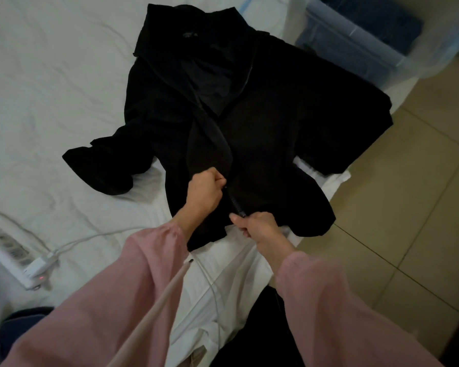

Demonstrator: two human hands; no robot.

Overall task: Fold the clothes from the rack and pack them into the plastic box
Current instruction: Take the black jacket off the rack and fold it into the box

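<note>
Your left hand (206, 190) is curled in a fist on the black jacket (263, 115) front, at the top end of the short closed run of zipper (235, 203). Your right hand (259, 226) is clamped on the hem at the zipper's bottom end. The jacket lies flat on the white bed sheet (51, 75), spreading away from both hands, front still open above your left hand. One sleeve sprawls to the left of your left hand; the other side hangs over the bed edge beyond your right hand. The clear plastic box (355, 46) sits far up-right of your right hand, past the jacket, with folded blue clothes (376, 25) inside; its top is cut off by the frame. A power strip (8, 256) with a charger (41, 262) plugged in sits left of your left forearm, and a white cable (90, 237) runs towards that sleeve. Tiled floor (408, 207) is to the right of your right arm. Can't tell whether your left fingers hold the slider or just cloth. Jacket detail is lost in black.
</note>
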